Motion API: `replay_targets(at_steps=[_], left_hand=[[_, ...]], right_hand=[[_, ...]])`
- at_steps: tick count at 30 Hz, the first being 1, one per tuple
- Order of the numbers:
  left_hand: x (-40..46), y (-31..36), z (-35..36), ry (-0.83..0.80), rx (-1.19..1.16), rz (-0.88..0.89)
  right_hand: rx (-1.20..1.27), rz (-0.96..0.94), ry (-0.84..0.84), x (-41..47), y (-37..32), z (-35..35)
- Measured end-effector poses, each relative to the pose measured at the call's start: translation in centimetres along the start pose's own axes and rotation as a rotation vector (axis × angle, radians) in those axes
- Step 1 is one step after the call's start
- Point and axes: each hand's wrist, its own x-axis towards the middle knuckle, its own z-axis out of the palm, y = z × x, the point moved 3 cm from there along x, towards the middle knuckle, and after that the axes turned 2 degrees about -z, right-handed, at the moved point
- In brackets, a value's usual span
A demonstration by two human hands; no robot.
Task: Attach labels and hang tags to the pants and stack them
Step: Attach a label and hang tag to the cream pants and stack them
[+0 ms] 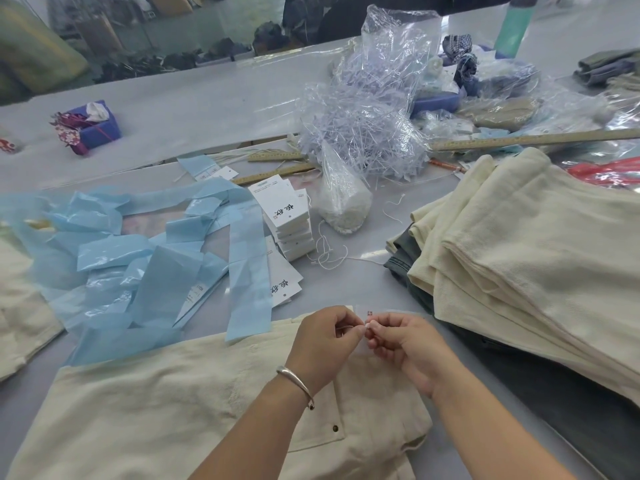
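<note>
A pair of cream pants [173, 403] lies flat on the table in front of me. Above its waistband my left hand [320, 341] and my right hand [401, 344] meet, both pinching a thin white tag string [365, 326] between fingertips. A small white tag with a red mark [370, 312] shows just above my right fingers. A stack of white hang tags [287, 220] with black characters stands at the table's middle. A pile of folded cream pants [526, 258] lies to the right, over dark grey ones [554, 386].
Blue backing strips [166, 258] are strewn at the left. A bag of white strings [341, 202] and a heap of clear plastic fasteners [363, 126] sit beyond the tags. Wooden rulers [533, 139] lie across the back. A purple box [93, 124] stands far left.
</note>
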Motion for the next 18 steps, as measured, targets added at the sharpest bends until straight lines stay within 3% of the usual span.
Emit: replay_targets(at_steps=[7, 18], left_hand=[[0.11, 0.22, 0.01, -0.004, 0.024, 0.012], [0.47, -0.61, 0.30, -0.064, -0.004, 0.020]], right_hand=[[0.022, 0.021, -0.024, -0.27, -0.04, 0.02], [-0.185, -0.112, 0.069, -0.69, 0.00, -0.34]])
